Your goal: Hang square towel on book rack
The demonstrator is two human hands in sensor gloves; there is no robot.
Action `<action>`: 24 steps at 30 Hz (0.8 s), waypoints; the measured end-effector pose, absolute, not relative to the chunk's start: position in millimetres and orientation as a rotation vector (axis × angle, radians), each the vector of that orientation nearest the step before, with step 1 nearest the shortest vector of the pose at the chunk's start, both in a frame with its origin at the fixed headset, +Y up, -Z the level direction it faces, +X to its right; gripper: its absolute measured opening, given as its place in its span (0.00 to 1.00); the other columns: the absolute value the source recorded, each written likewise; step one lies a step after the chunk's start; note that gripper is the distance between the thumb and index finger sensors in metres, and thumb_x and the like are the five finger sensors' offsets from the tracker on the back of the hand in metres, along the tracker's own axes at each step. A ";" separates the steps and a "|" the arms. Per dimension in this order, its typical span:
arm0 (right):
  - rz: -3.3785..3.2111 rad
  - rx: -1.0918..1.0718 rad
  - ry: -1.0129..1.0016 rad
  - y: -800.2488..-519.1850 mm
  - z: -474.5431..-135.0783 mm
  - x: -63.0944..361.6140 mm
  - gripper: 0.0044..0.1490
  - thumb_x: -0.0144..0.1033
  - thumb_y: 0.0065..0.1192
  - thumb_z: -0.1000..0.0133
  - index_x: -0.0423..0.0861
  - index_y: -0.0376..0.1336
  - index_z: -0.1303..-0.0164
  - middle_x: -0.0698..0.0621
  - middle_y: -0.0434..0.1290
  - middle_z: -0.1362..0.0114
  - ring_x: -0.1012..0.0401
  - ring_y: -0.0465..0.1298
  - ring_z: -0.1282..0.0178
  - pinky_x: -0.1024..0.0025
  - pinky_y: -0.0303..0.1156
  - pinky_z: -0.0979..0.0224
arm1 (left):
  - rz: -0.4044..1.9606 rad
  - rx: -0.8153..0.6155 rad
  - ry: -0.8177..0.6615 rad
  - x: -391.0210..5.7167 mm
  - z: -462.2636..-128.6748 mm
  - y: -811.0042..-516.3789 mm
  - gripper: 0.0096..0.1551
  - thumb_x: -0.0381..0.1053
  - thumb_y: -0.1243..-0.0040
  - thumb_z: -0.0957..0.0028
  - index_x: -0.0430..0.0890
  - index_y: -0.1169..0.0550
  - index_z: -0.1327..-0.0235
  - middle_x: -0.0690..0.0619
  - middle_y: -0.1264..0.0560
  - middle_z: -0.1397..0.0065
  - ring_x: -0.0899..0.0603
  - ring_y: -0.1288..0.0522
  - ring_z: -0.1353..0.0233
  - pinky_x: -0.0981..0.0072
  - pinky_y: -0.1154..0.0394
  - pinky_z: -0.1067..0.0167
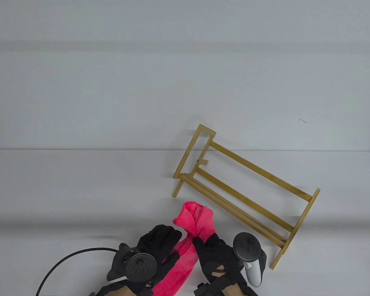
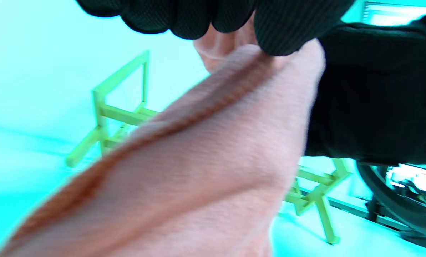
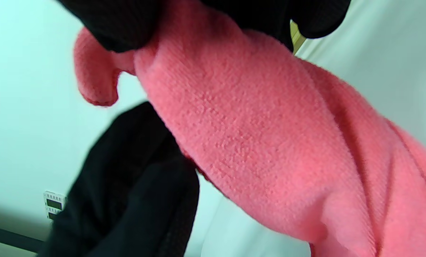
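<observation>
A pink-red square towel (image 1: 188, 243) is bunched up and held above the table's front edge. My left hand (image 1: 160, 246) grips its lower left part, my right hand (image 1: 211, 249) grips it near the top. The towel fills the left wrist view (image 2: 198, 160) and the right wrist view (image 3: 270, 142), with gloved fingers (image 2: 280, 25) closed on it. The wooden book rack (image 1: 243, 191) stands just right of and behind the towel, slanting toward the back left. It also shows in the left wrist view (image 2: 120, 107), behind the towel.
A black cable (image 1: 64, 259) curves along the table at the front left. The white table (image 1: 80, 191) stretches left of the rack. The rack's near end frame (image 1: 296, 228) stands close to my right hand.
</observation>
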State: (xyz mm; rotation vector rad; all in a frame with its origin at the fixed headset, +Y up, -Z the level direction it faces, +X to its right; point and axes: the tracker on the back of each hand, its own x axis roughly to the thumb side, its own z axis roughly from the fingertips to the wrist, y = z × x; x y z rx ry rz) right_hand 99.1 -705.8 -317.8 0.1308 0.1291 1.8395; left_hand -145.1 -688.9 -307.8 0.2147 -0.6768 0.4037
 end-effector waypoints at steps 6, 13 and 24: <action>1.848 0.096 0.077 -701.7 -318.0 106.9 0.37 0.51 0.59 0.47 0.49 0.56 0.30 0.50 0.65 0.29 0.52 0.70 0.29 0.48 0.57 0.23 | 0.410 0.177 -0.534 -179.7 -325.6 -692.2 0.36 0.55 0.43 0.41 0.44 0.40 0.25 0.39 0.42 0.24 0.31 0.40 0.25 0.37 0.39 0.31; 1.859 0.101 -0.029 -679.7 -318.1 112.3 0.36 0.51 0.59 0.47 0.50 0.56 0.31 0.51 0.65 0.29 0.52 0.70 0.29 0.48 0.58 0.23 | 0.489 0.145 -0.416 -212.2 -338.3 -697.0 0.35 0.55 0.44 0.41 0.43 0.39 0.25 0.38 0.41 0.24 0.30 0.38 0.26 0.37 0.38 0.32; 1.984 0.015 -0.204 -631.1 -342.3 133.9 0.36 0.51 0.59 0.47 0.50 0.56 0.30 0.51 0.65 0.29 0.52 0.70 0.29 0.48 0.57 0.23 | 0.478 0.129 -0.395 -214.5 -343.9 -700.4 0.35 0.55 0.44 0.41 0.43 0.39 0.25 0.38 0.41 0.24 0.30 0.38 0.26 0.37 0.37 0.32</action>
